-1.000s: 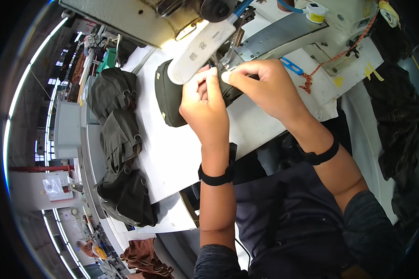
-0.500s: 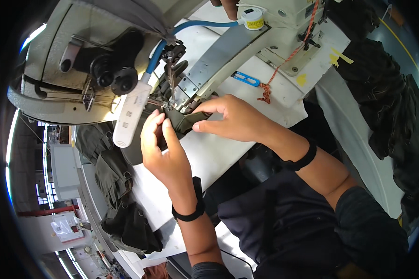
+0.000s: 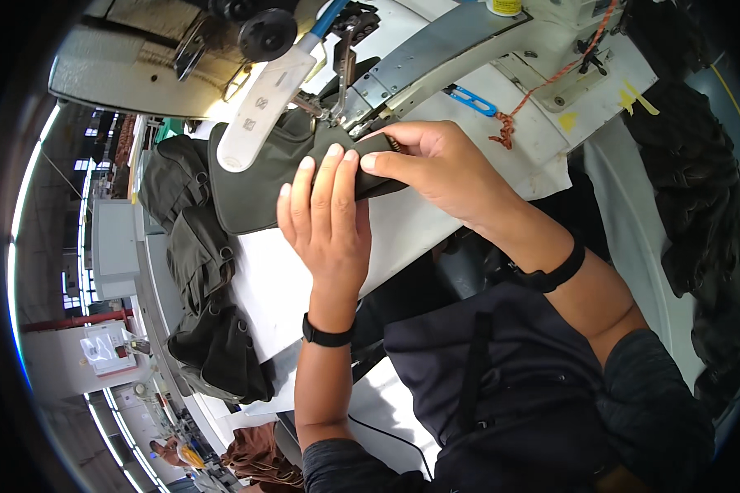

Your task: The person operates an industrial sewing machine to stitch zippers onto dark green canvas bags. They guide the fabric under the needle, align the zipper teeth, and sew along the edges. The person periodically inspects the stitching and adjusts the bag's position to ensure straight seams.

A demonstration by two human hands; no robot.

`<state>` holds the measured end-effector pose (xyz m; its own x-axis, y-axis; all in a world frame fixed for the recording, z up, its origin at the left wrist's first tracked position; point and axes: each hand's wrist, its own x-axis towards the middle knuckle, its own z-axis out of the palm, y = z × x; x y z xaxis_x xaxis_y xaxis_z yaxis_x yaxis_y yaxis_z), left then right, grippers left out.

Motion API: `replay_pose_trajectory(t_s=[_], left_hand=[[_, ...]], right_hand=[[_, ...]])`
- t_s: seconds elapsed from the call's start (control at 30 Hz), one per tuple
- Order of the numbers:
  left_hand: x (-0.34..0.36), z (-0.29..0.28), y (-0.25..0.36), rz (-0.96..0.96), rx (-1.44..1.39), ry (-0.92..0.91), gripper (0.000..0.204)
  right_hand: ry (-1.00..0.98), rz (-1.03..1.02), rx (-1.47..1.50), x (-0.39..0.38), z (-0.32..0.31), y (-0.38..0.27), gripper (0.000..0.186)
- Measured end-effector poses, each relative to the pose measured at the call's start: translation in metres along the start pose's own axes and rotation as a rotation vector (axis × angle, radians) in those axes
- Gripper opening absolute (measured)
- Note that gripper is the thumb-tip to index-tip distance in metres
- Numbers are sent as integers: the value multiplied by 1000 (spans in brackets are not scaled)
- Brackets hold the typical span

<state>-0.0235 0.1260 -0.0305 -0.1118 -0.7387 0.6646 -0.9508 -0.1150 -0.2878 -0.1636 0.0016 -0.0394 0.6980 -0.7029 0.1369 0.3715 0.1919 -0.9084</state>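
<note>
A dark olive fabric piece lies on the white table under the sewing machine's needle area. My left hand rests flat on it, fingers stretched out and slightly apart. My right hand pinches the fabric's right edge between thumb and fingers, where a short row of zipper teeth shows. Both hands are just in front of the presser foot. What lies beneath the folded fabric is hidden.
The machine's arm and white lamp bar hang over the fabric. Finished-looking olive bags lie along the table's left side. A blue thread snipper and an orange cord are at the right. Dark fabric is piled at far right.
My left hand has gone from upright, curled fingers to lying flat on the fabric. More of the olive piece now shows spread to the left. The whole view has shifted.
</note>
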Motion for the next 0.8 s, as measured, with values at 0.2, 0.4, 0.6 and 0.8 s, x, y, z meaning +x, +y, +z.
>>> replay_pose_trajectory(t_s=[0.2,0.4,0.6,0.8], left_hand=[[4,1,6,-46,-38,89,40],[11,-5,3,-62,-141,96,42],[26,-8,-5,-100,-227,38,52],[29,-12,-10,-108,-231,5,56]], right_hand=[[-45,91,11,1,2,-17,17],[-121,203,-17,3,-3,-39,17],[-53,184,-18,17,-7,-28,22],[-15,139,-128,20,-4,-28,24]])
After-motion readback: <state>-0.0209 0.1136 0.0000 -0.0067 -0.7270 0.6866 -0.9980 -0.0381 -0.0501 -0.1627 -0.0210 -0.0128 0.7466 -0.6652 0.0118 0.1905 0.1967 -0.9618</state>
